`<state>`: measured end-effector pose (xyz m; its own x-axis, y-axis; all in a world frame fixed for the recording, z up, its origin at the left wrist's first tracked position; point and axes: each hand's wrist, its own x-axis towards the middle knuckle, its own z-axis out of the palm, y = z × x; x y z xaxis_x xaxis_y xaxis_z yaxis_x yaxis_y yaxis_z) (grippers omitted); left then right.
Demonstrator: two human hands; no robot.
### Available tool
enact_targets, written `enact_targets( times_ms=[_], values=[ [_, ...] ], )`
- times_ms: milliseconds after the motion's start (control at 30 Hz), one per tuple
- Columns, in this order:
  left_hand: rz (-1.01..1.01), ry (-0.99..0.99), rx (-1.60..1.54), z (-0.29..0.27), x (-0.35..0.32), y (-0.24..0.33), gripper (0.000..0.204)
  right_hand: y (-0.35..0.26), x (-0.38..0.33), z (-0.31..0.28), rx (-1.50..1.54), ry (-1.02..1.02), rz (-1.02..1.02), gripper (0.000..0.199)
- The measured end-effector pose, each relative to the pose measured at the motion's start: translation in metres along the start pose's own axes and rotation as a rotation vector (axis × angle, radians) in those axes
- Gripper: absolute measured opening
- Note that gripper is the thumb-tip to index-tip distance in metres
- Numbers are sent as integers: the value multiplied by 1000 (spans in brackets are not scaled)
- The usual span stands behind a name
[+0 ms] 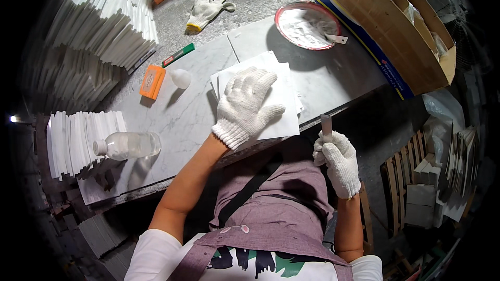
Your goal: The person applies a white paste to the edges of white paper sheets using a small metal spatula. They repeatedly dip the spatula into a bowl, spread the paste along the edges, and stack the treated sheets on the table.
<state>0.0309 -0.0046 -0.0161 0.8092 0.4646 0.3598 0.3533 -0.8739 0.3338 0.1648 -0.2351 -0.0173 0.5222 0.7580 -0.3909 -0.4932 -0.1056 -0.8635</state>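
My left hand (249, 101), in a white knitted glove, lies palm down with its fingers stretched over a small stack of thin white square tiles (285, 91) near the table's front edge. My right hand (338, 164), gloved the same way, is closed on a small flat metal scraper (326, 125). Its blade points up, just off the table edge and apart from the tiles; its handle end is hidden in the glove. Beyond the tiles stands a red-rimmed bowl (277, 26) of white paste, with another flat metal blade (338, 39) resting in it.
On the marble-topped table (195, 119) are an orange box (152, 81), a green box (178, 55), a clear bottle (130, 146) and a loose glove (207, 10). Tall tile stacks (104, 21) rise at left. A cardboard box (385, 26) stands at right, above a wooden pallet (398, 187).
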Motion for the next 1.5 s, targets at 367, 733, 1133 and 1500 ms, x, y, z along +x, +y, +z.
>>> enact_targets(
  times_ms=[367,733,1133,1500],
  values=[
    [8,15,-25,1,1,-1,64,2,-1,3,3,20,-1,34],
    [-10,-2,-13,-2,1,2,65,2,0,5,-4,31,10,35],
    [16,15,-11,0,1,0,65,4,0,3,7,33,14,34],
    [3,13,-18,-1,2,1,63,3,0,3,-7,43,17,34]
  ],
)
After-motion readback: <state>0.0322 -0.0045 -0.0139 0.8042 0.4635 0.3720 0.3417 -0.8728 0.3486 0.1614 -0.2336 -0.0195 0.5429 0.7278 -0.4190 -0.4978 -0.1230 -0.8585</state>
